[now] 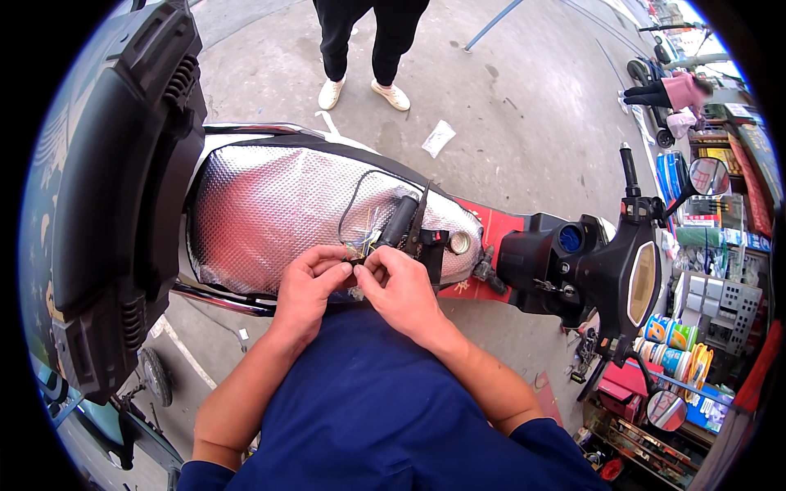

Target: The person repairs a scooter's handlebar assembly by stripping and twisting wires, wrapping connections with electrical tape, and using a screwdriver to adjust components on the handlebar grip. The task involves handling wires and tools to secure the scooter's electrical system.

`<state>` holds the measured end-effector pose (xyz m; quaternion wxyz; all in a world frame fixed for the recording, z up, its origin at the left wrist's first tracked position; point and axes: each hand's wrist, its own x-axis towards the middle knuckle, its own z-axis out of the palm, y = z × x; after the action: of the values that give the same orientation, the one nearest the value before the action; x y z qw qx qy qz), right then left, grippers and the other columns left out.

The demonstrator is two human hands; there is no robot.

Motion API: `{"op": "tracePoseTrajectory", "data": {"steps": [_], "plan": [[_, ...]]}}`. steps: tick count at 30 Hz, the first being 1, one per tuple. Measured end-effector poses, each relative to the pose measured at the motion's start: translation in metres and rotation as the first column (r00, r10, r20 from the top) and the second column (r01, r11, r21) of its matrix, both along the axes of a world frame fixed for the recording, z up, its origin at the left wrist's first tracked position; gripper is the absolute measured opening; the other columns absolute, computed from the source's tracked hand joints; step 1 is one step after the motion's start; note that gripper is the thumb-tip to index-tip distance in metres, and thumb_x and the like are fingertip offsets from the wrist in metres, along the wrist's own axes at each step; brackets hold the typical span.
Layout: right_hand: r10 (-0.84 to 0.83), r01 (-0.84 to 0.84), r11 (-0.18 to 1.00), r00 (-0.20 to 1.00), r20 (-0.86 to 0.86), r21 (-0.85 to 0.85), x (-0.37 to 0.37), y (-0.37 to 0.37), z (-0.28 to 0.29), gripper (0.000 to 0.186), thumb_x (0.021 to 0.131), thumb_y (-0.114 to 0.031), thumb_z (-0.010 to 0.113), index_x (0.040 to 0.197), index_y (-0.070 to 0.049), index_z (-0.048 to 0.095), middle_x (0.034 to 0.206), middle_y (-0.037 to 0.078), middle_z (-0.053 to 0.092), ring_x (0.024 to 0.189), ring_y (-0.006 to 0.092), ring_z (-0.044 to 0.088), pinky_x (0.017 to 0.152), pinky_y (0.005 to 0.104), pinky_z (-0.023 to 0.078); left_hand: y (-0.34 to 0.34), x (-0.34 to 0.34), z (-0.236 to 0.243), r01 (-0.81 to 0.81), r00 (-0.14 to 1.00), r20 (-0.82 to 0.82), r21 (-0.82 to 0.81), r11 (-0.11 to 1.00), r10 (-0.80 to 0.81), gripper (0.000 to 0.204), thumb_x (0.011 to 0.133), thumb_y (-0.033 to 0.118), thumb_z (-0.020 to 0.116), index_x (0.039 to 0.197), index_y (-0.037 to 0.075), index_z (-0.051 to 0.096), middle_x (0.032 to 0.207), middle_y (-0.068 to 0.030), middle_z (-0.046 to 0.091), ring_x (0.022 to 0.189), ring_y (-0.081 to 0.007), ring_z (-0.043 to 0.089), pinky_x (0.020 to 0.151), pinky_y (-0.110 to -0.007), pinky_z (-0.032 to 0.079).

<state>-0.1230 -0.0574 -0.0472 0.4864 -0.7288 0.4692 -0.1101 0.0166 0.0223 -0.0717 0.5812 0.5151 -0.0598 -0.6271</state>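
Observation:
Both my hands meet over the silver, textured seat cover (pixel 278 192) of a scooter. My left hand (pixel 308 290) pinches a small black piece (pixel 358 262) between thumb and fingers. Thumb and forefinger of my right hand (pixel 403 293) close on its other side; the piece is too small to name. Thin coloured wires lie just beyond my fingertips, partly hidden by them. A black cylinder like a handlebar grip (pixel 399 221) rests beside them, with a black cable (pixel 352 204) looping on the cover. Dark tools (pixel 432 239) lie to its right.
A small round roll (pixel 460 242) sits at the seat's right end. Further right are the scooter's handlebars (pixel 630 254) with mirrors; a black top box (pixel 123 196) stands left. Opposite stands a person in black trousers (pixel 372 37). Shop goods (pixel 720 307) line the far right.

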Motion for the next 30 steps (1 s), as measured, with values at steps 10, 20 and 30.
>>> {"op": "tracePoseTrajectory", "data": {"steps": [10, 20, 30], "plan": [[-0.373, 0.021, 0.641, 0.882, 0.288, 0.767, -0.011, -0.018, -0.016, 0.016, 0.093, -0.014, 0.061, 0.100, 0.000, 0.059, 0.087, 0.006, 0.062, 0.075, 0.0121, 0.062, 0.057, 0.0232, 0.050, 0.000, 0.004, 0.003, 0.018, 0.999, -0.041, 0.014, 1.000, -0.018, 0.021, 0.089, 0.001, 0.060, 0.109, -0.003, 0.058, 0.095, -0.0127, 0.069, 0.083, -0.0193, 0.069, 0.078, -0.030, 0.057], [-0.460, -0.040, 0.579, 0.808, 0.367, 0.815, -0.015, -0.016, -0.028, 0.011, 0.091, -0.008, 0.063, 0.096, -0.001, 0.056, 0.086, 0.007, 0.062, 0.074, 0.0133, 0.063, 0.058, 0.0247, 0.052, -0.002, 0.006, 0.010, 0.019, 0.994, -0.108, 0.007, 1.000, -0.018, 0.023, 0.086, 0.001, 0.063, 0.109, -0.002, 0.057, 0.094, -0.0112, 0.068, 0.083, -0.0176, 0.068, 0.078, -0.029, 0.057], [-0.354, 0.034, 0.770, 0.853, 0.383, 0.637, -0.014, -0.009, -0.010, 0.018, 0.088, -0.004, 0.065, 0.100, 0.000, 0.052, 0.085, 0.005, 0.059, 0.069, 0.0095, 0.058, 0.060, 0.0225, 0.050, -0.003, 0.001, 0.007, 0.033, 0.999, 0.025, 0.004, 0.999, -0.033, 0.028, 0.081, -0.005, 0.067, 0.107, -0.004, 0.057, 0.090, -0.0080, 0.067, 0.080, -0.0122, 0.065, 0.075, -0.024, 0.054]]}}
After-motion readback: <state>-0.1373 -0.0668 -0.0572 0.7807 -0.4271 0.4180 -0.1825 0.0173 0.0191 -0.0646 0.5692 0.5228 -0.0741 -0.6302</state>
